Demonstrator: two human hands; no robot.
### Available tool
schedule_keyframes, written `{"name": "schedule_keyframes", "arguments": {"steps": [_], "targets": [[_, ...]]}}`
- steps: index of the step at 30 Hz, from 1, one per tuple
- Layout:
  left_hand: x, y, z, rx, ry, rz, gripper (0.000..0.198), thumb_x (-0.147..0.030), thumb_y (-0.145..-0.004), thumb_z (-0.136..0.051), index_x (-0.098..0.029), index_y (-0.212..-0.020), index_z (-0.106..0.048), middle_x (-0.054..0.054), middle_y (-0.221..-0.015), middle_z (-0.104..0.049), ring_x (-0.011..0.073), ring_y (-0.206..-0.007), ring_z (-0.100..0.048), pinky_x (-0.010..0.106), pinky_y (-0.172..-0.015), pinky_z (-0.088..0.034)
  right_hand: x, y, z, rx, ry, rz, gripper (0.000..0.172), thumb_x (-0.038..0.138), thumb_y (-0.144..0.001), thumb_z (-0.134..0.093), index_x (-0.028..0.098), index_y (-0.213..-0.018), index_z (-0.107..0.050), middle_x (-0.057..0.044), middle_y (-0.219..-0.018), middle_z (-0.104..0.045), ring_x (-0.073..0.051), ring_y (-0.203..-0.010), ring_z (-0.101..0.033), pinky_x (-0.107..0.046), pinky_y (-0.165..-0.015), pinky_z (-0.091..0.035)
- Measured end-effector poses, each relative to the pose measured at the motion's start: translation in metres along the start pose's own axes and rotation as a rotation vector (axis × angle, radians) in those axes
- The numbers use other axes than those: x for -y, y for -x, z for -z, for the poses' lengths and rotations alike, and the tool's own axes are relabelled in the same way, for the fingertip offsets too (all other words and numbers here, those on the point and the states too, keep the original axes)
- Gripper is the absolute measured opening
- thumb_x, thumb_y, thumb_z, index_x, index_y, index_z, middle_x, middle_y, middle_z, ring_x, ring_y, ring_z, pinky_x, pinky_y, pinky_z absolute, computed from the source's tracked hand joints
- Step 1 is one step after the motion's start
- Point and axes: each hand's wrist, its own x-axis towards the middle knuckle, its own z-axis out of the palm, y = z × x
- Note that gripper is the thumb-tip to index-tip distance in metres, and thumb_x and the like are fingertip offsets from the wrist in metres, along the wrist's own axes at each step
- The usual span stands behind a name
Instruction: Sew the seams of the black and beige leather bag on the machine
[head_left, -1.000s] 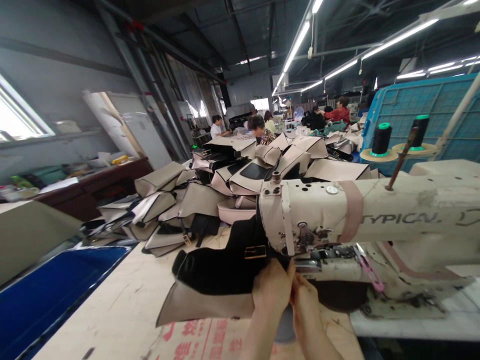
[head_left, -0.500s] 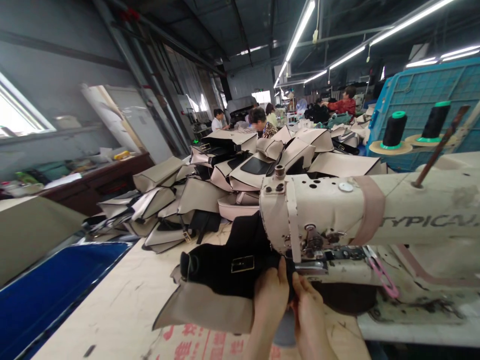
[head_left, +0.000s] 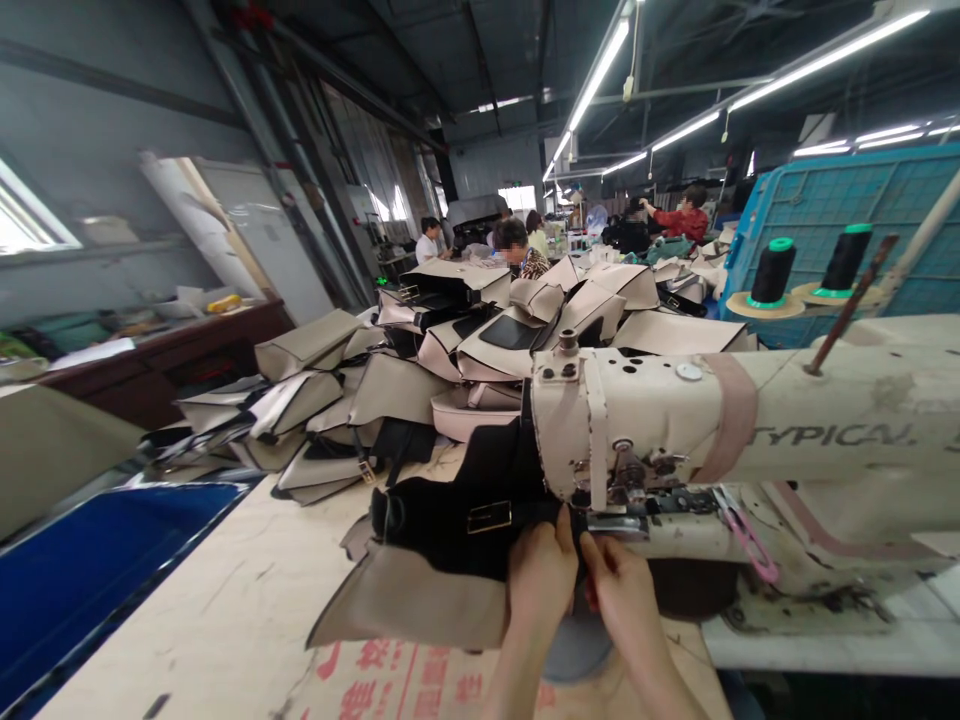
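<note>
A beige and black bag [head_left: 420, 600] with a gold-coloured buckle on a black strap lies on its side, its right end at the head of the sewing machine [head_left: 660, 410]. My left hand [head_left: 541, 568] is closed on the bag's black edge, thumb up beside the needle area. Just to its right, my right hand [head_left: 619, 575] pinches the same edge with thumb and fingers, close under the machine's head. The needle and the exact seam are hidden by the hands and the machine.
Behind the work lies a large heap of beige and black bags [head_left: 397, 390]. A blue-lined bin [head_left: 112, 560] stands at left. Pink-handled thread snips [head_left: 750, 540] rest on the machine, below two black thread cones [head_left: 772, 275]. Several people sit or stand farther back.
The view has shifted slightly. My right hand has drawn a little apart from the left, its fingers now pinching the edge. The bag has barely moved.
</note>
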Motion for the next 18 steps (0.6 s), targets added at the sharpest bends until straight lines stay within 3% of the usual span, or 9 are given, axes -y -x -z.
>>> {"name": "schedule_keyframes", "arguments": {"steps": [4, 9, 14, 18], "targets": [[0.001, 0.0, -0.001, 0.022, -0.018, -0.047, 0.033, -0.027, -0.093, -0.032, -0.017, -0.091, -0.064, 0.008, -0.077, -0.063, 0.0206, -0.078, -0.06, 0.028, -0.062, -0.039, 0.014, 0.001, 0.007, -0.023, 0.25, 0.176, 0.022, 0.035, -0.073, -0.053, 0.015, -0.063, -0.056, -0.005, -0.06, -0.048, -0.013, -0.054, -0.037, -0.026, -0.057, -0.018], [-0.001, 0.001, -0.001, 0.019, -0.05, -0.082, 0.029, -0.027, -0.092, -0.036, -0.019, -0.098, -0.063, 0.007, -0.079, -0.063, 0.0228, -0.078, -0.06, 0.028, -0.062, -0.038, 0.018, -0.002, 0.001, 0.0, 0.321, 0.198, 0.018, 0.025, -0.073, -0.047, 0.014, -0.064, -0.057, -0.007, -0.06, -0.05, -0.014, -0.054, -0.037, -0.027, -0.057, -0.018], [-0.001, 0.001, -0.004, -0.006, -0.061, -0.054, 0.039, -0.027, -0.094, -0.027, -0.016, -0.094, -0.064, 0.008, -0.077, -0.063, 0.0218, -0.077, -0.06, 0.028, -0.061, -0.038, 0.005, -0.009, -0.007, 0.004, 0.136, 0.076, 0.032, 0.041, -0.079, -0.041, 0.016, -0.064, -0.054, -0.005, -0.061, -0.052, -0.016, -0.061, -0.047, -0.025, -0.056, -0.03], [0.002, 0.0, -0.005, -0.017, -0.068, -0.061, 0.036, -0.025, -0.094, -0.03, -0.017, -0.093, -0.064, 0.007, -0.077, -0.064, 0.0218, -0.077, -0.061, 0.028, -0.06, -0.038, -0.006, -0.007, -0.017, -0.005, -0.111, -0.12, 0.04, 0.057, -0.074, -0.041, 0.019, -0.062, -0.043, 0.007, -0.041, -0.028, -0.009, -0.037, -0.027, -0.021, -0.039, -0.019]]}}
